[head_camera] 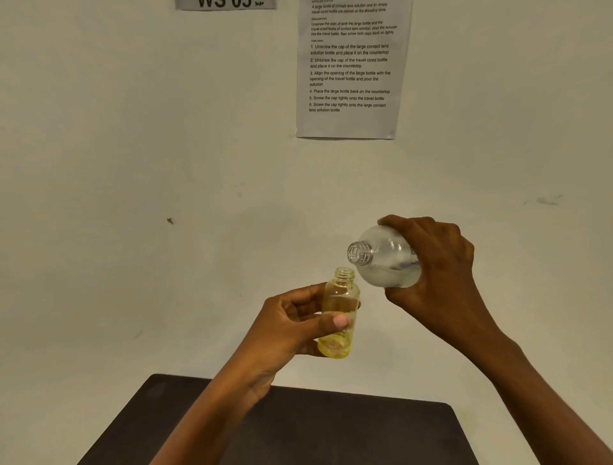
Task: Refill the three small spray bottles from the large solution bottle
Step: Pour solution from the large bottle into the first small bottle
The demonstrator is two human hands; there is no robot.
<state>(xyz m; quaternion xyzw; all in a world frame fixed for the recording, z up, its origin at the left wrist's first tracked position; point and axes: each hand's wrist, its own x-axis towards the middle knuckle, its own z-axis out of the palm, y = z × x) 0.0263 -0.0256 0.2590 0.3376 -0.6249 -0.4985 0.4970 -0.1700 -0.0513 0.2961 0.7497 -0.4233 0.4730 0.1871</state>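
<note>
I look down at two hands held up in the air, above the far edge of the dark desk [298, 428]. Nothing here stands on the desk.

The left hand [292, 328] holds the small bottle [340, 298]. Its fingers curl round the back and its thumb presses across the front. The small bottle is yellow and see-through. It stands straight up, its cap is off and its mouth is open at the top. I cannot tell how full it is.

The right hand [438, 275] grips the big bottle [388, 259] from above, with the fingers wrapped round its fat body. The big bottle is clear and tipped on its side. Its cap is off too. Its open mouth points to the left and sits just above the small bottle's mouth, a little to the right. The two mouths are close but do not touch. Some clear water-like stuff lies along the low side of the big bottle.

Behind the hands is a pale wall [132, 166]. A paper [348, 73] with printed steps hangs on it, and a sign [225, 4] peeks in at the top.
</note>
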